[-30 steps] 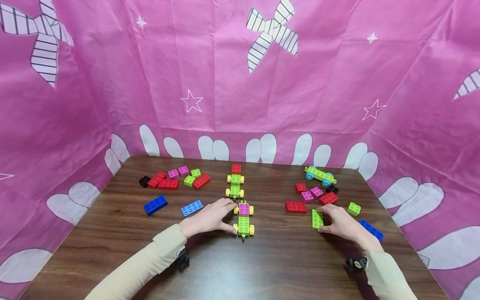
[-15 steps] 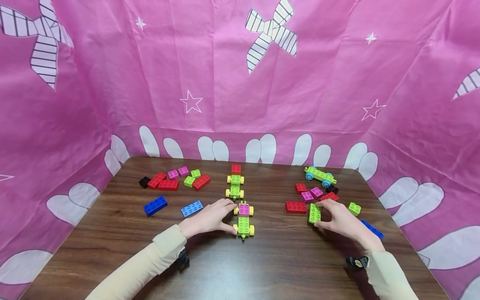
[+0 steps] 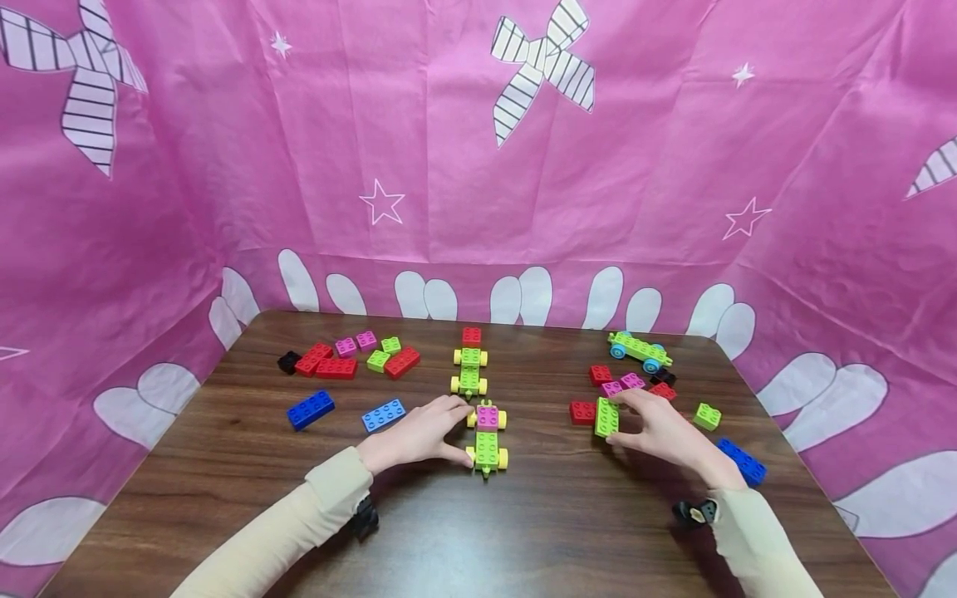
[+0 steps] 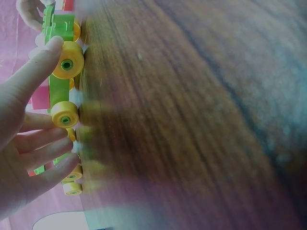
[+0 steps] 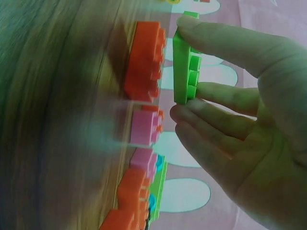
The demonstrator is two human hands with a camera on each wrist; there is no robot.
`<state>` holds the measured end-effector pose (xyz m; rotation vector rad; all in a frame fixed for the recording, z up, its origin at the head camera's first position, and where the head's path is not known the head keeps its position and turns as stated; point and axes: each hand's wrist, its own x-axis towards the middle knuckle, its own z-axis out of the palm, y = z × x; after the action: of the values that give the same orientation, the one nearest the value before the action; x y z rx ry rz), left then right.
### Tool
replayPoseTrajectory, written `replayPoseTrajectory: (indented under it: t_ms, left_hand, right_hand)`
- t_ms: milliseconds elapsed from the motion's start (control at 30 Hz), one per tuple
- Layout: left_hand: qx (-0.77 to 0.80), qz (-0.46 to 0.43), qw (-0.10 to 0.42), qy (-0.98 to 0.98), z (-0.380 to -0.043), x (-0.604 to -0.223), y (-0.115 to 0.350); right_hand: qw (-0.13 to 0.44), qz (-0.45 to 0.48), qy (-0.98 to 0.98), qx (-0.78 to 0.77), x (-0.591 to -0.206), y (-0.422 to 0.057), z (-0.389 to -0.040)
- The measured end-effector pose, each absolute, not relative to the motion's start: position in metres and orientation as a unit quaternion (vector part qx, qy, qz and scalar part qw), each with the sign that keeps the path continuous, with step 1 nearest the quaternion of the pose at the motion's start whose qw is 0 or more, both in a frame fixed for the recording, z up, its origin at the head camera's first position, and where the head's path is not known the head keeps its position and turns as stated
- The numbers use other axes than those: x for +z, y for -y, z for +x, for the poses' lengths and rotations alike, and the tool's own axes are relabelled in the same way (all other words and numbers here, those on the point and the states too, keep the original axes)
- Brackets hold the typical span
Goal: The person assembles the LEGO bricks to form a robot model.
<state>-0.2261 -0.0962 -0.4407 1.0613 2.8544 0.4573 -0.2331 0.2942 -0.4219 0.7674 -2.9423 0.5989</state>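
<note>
My left hand (image 3: 419, 433) rests beside a toy car base (image 3: 487, 453), green with yellow wheels, bearing a pink brick (image 3: 487, 417). In the left wrist view its thumb (image 4: 29, 72) touches one yellow wheel (image 4: 68, 60), and the other fingers spread along the same side. A light green building brick (image 3: 607, 418) is pinched by its ends between thumb and fingers of my right hand (image 3: 661, 428). The right wrist view shows that brick (image 5: 182, 69) raised above the table, near a red brick (image 5: 143, 62).
Beyond the first car stands another green base (image 3: 469, 370) with a red brick (image 3: 471, 335) behind it. Loose bricks lie left, among them a dark blue one (image 3: 310, 409) and a light blue one (image 3: 383, 415). A blue-wheeled base (image 3: 639, 351) sits back right.
My right hand has lifted the light green brick off the table and carried it left, over part of the red brick. My left hand has stayed by the car base.
</note>
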Motion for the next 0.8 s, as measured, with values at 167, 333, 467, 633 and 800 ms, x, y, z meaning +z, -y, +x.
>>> replayPoseTrajectory:
  t_ms: [167,333,467,633,800]
  left_hand:
    - [0.151,0.343,0.035,-0.927,-0.226,-0.44,0.096]
    - [0.153,0.34,0.037,-0.927,-0.227,-0.44,0.096]
    - [0.151,0.341,0.035,-0.927,-0.227,-0.439,0.096]
    - [0.153,0.341,0.038,-0.927,-0.227,-0.439,0.096]
    - [0.155,0.34,0.037,-0.927,-0.227,-0.439,0.096]
  right_hand:
    - [0.021,0.259,0.945,0.199,-0.421,-0.283,-0.237]
    - [0.015,0.267,0.942,0.204,-0.418,-0.271,-0.241]
    - [0.008,0.271,0.941,0.2,-0.415,-0.26,-0.243]
    - [-0.004,0.276,0.939,0.206,-0.411,-0.247,-0.244]
    - [-0.008,0.286,0.935,0.21,-0.409,-0.234,-0.247]
